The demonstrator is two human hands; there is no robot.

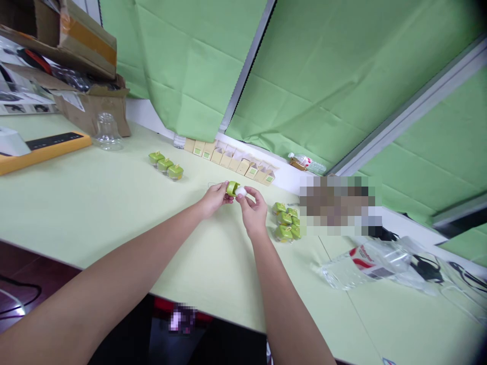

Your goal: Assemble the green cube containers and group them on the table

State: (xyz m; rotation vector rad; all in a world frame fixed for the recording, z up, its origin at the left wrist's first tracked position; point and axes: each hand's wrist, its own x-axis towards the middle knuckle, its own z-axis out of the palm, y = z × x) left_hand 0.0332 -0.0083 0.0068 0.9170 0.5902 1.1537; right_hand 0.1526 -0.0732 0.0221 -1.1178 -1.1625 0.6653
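Observation:
My left hand [214, 199] is closed around a small green lid-like piece [232, 188], its hollow side turned toward my other hand. Between the thumb and fingers of my right hand [253, 211] is a small white rounded piece [241, 191], right at the green piece's opening; whether it sits partly inside, I cannot tell. Both hands are above the middle of the table. Several small clear containers with green lids [284, 232] stand in a group to the right of my right hand. More of them form a short row [165, 165] beyond my left hand.
Small tan cartons [228, 159] line the table's back edge, below green curtains [182, 66]. At right lie a large clear bottle [365, 263] and a smaller one [308, 163]. Cardboard boxes [102, 106], a clear glass-like vessel [108, 133] and an orange power strip [57, 147] are at left.

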